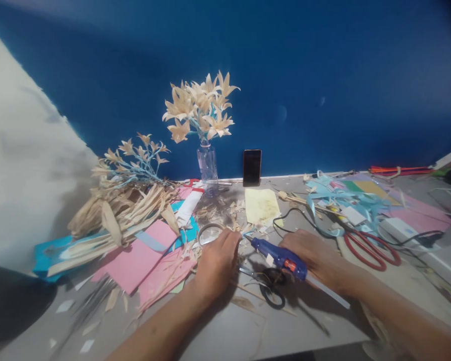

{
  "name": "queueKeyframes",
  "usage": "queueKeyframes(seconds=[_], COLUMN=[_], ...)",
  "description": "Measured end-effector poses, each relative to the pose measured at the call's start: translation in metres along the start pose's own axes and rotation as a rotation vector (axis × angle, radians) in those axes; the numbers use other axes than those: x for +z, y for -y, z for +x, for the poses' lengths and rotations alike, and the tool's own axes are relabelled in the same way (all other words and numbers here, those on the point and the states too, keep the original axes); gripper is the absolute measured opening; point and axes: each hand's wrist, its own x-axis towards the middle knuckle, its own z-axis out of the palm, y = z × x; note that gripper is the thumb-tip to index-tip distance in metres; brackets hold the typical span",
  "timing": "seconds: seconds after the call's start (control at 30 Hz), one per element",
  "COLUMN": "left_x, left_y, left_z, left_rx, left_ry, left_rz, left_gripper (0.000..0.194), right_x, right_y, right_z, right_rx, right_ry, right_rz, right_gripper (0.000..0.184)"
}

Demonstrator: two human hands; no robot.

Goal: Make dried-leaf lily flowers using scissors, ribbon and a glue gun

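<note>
My right hand (pixel 310 248) is wrapped round a blue hot glue gun (pixel 280 256), whose handle is mostly hidden. A translucent glue stick (pixel 328 292) sticks out of its back end, and its nozzle points left toward my other hand. My left hand (pixel 218 258) is closed, thumb and fingers pressed together near the nozzle. What it pinches is mostly hidden; a thin light-blue piece (pixel 250 231) shows by the fingertips. Black-handled scissors (pixel 272 296) lie just below the glue gun. A roll of tape (pixel 209 233) lies behind my left hand.
Cream flowers (pixel 201 108) stand in a clear bottle (pixel 208 165) beside an upright phone (pixel 252 168). Dried husks (pixel 135 210), smaller flowers (pixel 139 158) and pink paper (pixel 135 263) spread left. Red-handled scissors (pixel 372 249), light-blue ribbon (pixel 346 193) and a white power strip (pixel 406 230) lie right.
</note>
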Motion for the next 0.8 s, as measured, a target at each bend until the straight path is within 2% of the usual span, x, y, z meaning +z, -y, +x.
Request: queueKeyframes(seconds=[0.8], left_x=[0.000], left_y=[0.000], left_z=[0.001], left_rx=[0.002], left_ry=[-0.010], left_rz=[0.010], left_gripper=[0.020], right_x=[0.005], right_y=[-0.007], right_z=[0.001], right_rx=[0.025], right_ry=[0.028], right_rz=[-0.015], right_gripper=[0.020])
